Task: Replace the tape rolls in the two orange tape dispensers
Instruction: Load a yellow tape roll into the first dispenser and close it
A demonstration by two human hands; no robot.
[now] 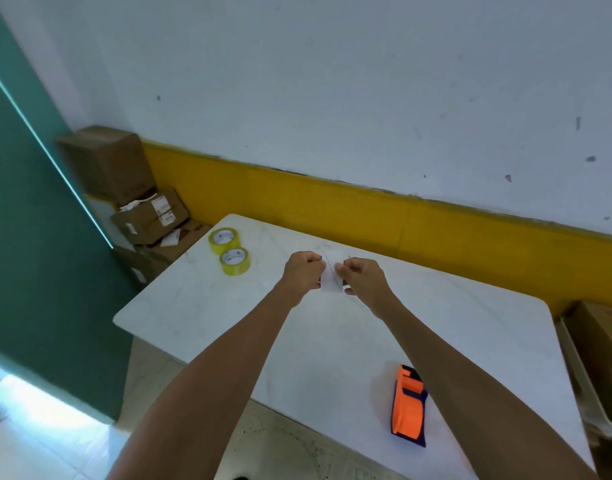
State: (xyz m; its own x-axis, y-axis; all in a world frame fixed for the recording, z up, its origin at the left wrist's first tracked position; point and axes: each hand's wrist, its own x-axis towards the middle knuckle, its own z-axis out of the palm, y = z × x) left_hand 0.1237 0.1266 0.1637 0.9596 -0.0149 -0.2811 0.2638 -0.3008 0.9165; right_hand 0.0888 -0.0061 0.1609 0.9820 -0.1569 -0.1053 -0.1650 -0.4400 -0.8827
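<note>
Over the middle of the white table [200, 306], my left hand [302, 273] and my right hand [361, 277] are both pinched on a thin pale piece [330, 277] stretched between them; I cannot tell whether it is tape or paper. Two yellowish tape rolls [230, 251] lie flat and touching each other at the table's far left corner. One orange and dark blue tape dispenser [408, 405] lies near the front edge, just left of my right forearm. No second dispenser shows.
Brown cardboard boxes [124, 188] are stacked on the floor at the far left, against a green partition [37, 254]. More cardboard [599, 358] stands at the table's right. A white wall with a yellow band [366, 216] runs behind the table.
</note>
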